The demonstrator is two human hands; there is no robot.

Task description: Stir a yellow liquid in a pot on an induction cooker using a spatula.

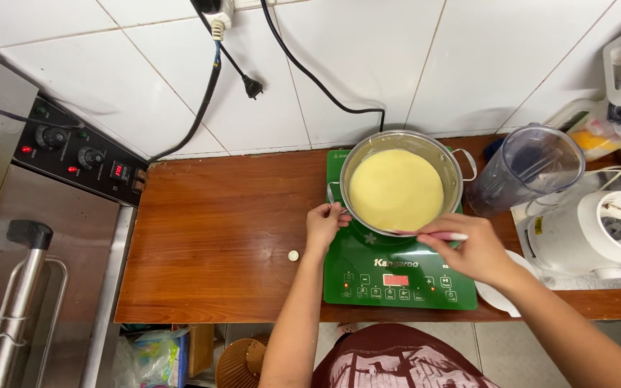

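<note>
Both of our forearms reach up from the bottom edge, bare to the elbow, the left one running nearly straight up and the right one coming in on a slant from the lower right corner. Our left hand point(323, 224) is turned with its back toward us, the wrist straight, the fingers bent to the right and pinched together at their tips. Our right hand point(474, 251) lies palm down with the wrist bent inward, the knuckles raised, and the thumb and fingers closed in a loose grip that points to the left.
</note>
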